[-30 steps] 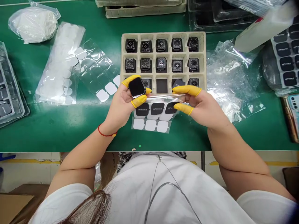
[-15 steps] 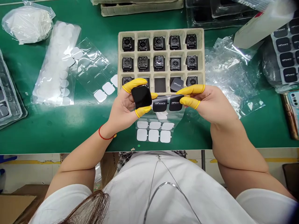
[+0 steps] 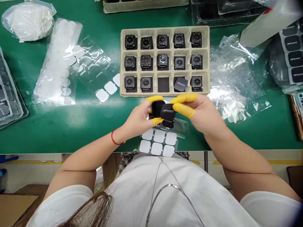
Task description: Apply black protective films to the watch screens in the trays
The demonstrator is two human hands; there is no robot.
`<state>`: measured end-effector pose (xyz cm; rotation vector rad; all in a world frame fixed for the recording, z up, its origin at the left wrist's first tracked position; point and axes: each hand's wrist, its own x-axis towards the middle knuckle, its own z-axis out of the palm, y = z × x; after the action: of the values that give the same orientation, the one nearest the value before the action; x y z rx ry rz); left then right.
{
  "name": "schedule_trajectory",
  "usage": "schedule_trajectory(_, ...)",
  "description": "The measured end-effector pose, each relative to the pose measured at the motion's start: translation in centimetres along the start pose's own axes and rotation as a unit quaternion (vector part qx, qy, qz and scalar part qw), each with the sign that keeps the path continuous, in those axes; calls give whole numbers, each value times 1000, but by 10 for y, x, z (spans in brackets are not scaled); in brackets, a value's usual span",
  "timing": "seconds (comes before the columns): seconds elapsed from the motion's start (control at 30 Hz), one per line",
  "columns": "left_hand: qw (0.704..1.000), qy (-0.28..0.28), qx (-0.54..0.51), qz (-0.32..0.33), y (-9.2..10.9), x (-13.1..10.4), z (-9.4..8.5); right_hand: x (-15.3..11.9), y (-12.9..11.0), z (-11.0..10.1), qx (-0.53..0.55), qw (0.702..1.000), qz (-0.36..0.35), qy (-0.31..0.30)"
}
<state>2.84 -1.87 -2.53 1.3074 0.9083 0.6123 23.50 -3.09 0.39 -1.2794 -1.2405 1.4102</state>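
Note:
My left hand [image 3: 141,117], with yellow finger cots, grips a black watch [image 3: 157,108] by its edges, screen side up. Pinched in my right hand [image 3: 194,110] is a black HiFuture film [image 3: 168,111], which overlaps the watch's right side. Below them lies a clear sheet with white rounded-square stickers [image 3: 159,136], partly under my left hand. Just beyond my hands is a pulp tray [image 3: 165,96] of black watches lying back side up. In its front row, one compartment shows only a black pad [image 3: 163,84], and another holds a watch [image 3: 180,84] with a HiFuture film on top.
Clear sticker sheets [image 3: 94,63] and a white bundle in a bag [image 3: 28,22] lie at the left. Crumpled clear plastic [image 3: 234,78], a white bottle [image 3: 265,26] and a phone [image 3: 298,104] are at the right. Black plastic trays [image 3: 227,15] stand at the back.
Both hands have come nearer me, the left also moving right with the watch. The right hand now holds a single film beside the watch, and the strip of films has dropped lower.

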Motion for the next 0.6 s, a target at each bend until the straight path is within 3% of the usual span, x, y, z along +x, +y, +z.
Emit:
schedule_trajectory(0.1,997,-24,64,27,-3,-4,5,-3,2,11,-34,998,45,-40)
schedule_trajectory(0.23,992,-28,115,34,-4,-5,5,-3,4,13,-53,997,55,-33)
schedule_trajectory(0.6,992,-27,119,43,-5,-7,4,-3,4,11,-60,996,53,-39)
